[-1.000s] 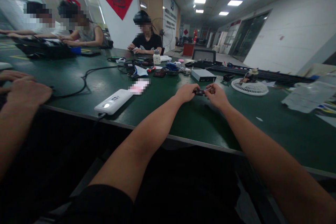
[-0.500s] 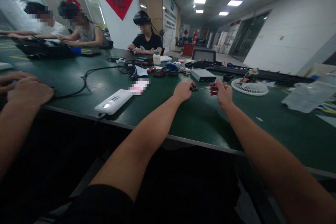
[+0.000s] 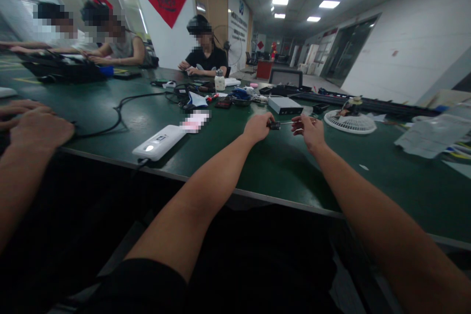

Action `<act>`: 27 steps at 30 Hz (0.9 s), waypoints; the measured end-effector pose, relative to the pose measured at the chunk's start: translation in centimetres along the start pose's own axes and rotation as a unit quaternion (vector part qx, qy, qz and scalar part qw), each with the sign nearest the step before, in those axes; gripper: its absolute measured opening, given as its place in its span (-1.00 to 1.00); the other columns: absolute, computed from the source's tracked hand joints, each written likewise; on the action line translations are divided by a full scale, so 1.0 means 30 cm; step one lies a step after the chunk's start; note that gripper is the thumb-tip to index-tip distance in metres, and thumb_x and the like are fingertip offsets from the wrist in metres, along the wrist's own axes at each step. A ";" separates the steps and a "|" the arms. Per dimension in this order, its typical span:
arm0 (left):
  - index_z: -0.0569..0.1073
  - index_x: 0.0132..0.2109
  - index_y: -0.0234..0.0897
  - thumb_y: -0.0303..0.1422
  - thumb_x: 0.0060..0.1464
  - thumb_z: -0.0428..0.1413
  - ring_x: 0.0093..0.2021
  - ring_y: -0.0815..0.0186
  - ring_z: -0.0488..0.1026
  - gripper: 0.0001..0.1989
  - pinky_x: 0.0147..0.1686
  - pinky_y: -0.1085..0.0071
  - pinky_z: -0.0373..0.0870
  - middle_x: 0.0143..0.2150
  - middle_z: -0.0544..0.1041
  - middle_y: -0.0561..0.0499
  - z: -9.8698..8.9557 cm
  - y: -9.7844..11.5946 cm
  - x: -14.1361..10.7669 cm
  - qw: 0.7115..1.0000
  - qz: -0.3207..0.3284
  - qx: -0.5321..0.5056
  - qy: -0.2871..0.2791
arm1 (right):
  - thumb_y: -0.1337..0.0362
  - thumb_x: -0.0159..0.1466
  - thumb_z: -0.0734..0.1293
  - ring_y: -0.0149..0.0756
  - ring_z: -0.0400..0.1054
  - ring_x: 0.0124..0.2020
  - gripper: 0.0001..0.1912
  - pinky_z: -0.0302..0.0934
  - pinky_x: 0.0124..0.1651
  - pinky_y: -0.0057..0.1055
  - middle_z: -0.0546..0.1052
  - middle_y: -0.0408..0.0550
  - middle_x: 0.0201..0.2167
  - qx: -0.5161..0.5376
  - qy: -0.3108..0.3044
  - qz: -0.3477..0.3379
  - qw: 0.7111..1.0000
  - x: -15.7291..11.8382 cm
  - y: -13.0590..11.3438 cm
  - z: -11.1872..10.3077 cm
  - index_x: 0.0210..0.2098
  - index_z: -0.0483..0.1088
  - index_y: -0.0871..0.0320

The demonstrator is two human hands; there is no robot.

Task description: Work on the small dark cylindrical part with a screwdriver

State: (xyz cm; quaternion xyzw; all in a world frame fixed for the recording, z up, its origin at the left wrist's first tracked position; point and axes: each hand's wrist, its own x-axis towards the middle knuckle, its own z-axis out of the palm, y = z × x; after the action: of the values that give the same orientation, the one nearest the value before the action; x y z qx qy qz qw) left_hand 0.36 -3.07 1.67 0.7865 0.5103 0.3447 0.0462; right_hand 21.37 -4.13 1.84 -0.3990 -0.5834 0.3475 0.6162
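Note:
My left hand (image 3: 258, 128) is closed around a small black part (image 3: 275, 126), gripped at its left end above the green table (image 3: 221, 157). From the part's right side a thin metal shaft, which looks like a screwdriver (image 3: 286, 122), runs level to my right hand (image 3: 311, 132). The fingers of that hand are bent round the shaft's far end, and the handle is hidden in them. Whether the tip sits in the part or only touches it, I cannot tell. Just behind both hands lies a grey metal box (image 3: 285, 105).
A white fan grille (image 3: 350, 121) with a motor lies to the right, near crumpled clear plastic (image 3: 423, 132). On the left are a white power bank (image 3: 160, 143), a black cable (image 3: 119, 108) and another person's hands (image 3: 40, 125). Mixed parts and a bottle (image 3: 220, 80) stand farther back.
My right hand has shifted very slightly left along with the shaft. The black part in my left hand has turned or moved a little to the right.

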 end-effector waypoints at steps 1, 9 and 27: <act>0.57 0.01 -0.20 -0.59 0.12 0.16 -0.09 0.15 0.60 -0.67 -0.04 0.29 0.45 -0.10 0.69 -0.06 0.002 -0.001 0.001 1.000 0.004 -0.002 0.002 | -0.22 0.27 0.41 -0.39 0.42 -0.54 -0.48 0.27 -0.54 -0.49 0.53 -0.08 -0.53 -0.005 0.001 -0.003 1.000 0.000 0.000 0.000 -0.42 0.52 0.15; 0.58 -0.06 -0.20 -0.60 0.13 0.16 -0.08 0.16 0.59 -0.71 0.00 0.30 0.44 -0.09 0.69 -0.06 -0.002 0.002 0.000 1.000 0.004 0.006 0.018 | -0.21 0.31 0.37 -0.38 0.42 -0.54 -0.49 0.29 -0.52 -0.49 0.52 -0.09 -0.54 -0.010 -0.008 0.004 1.000 -0.003 -0.007 0.001 -0.41 0.50 0.14; 0.58 0.03 -0.18 -0.60 0.13 0.16 -0.04 0.16 0.60 -0.63 0.03 0.30 0.46 -0.07 0.69 -0.06 -0.003 0.007 -0.003 1.000 0.002 -0.008 -0.001 | -0.23 0.25 0.42 -0.37 0.41 -0.55 -0.46 0.27 -0.55 -0.49 0.51 -0.07 -0.55 -0.049 -0.031 0.000 0.998 -0.010 -0.006 0.005 -0.46 0.50 0.16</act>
State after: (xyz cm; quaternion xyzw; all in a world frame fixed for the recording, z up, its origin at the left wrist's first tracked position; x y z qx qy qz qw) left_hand 0.44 -3.27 1.79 0.7876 0.5062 0.3475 0.0523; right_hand 21.19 -4.47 1.87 -0.4178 -0.6186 0.3304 0.5776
